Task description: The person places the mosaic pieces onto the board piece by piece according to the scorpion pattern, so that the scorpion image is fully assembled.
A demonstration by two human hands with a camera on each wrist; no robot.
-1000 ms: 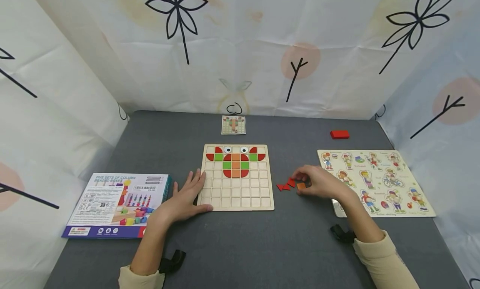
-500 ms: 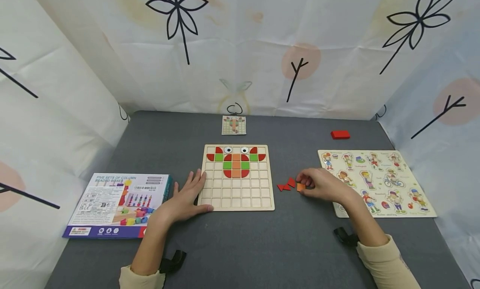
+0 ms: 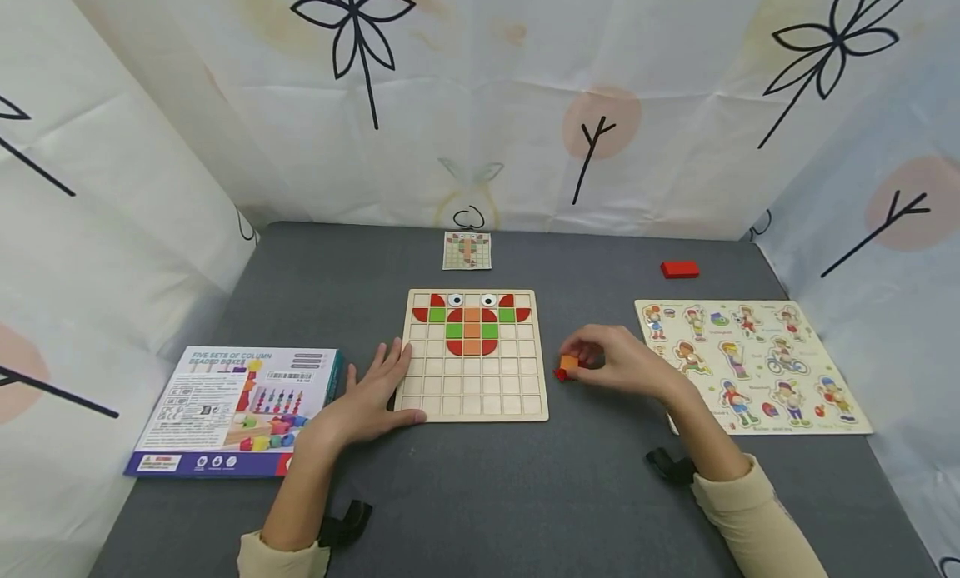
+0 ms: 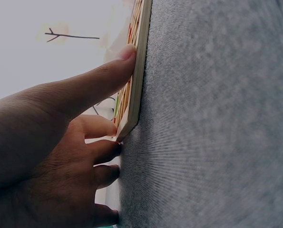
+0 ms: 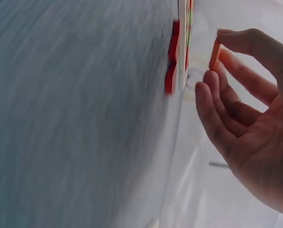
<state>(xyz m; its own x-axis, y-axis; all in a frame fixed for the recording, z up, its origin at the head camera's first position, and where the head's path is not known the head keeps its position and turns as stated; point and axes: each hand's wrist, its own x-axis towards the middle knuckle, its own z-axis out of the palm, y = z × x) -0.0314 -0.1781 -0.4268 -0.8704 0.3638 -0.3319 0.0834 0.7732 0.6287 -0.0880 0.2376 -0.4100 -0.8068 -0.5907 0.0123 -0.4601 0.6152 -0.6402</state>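
Observation:
Between thumb and fingers, my right hand (image 3: 618,358) pinches a thin orange square tile (image 3: 570,362); the right wrist view shows the tile (image 5: 215,55) lifted off the table. Red pieces (image 3: 560,375) lie just below it, partly covered by the hand and tile. My left hand (image 3: 369,395) rests at the left edge of a wooden grid board (image 3: 510,386), fingers spread. In the left wrist view its thumb lies on the rim of the board (image 4: 140,71). Red, green and orange tiles plus two eye pieces fill part of the board's upper rows.
A small pattern card (image 3: 467,251) lies behind the board. At the left is a boxed toy set (image 3: 232,411). On the right lie a picture puzzle board (image 3: 750,370) and, behind it, a red block (image 3: 679,269). White printed cloth surrounds the grey table.
My right hand has raised the orange tile from the table and carried it left, over the red pieces. The left hand stays where it was.

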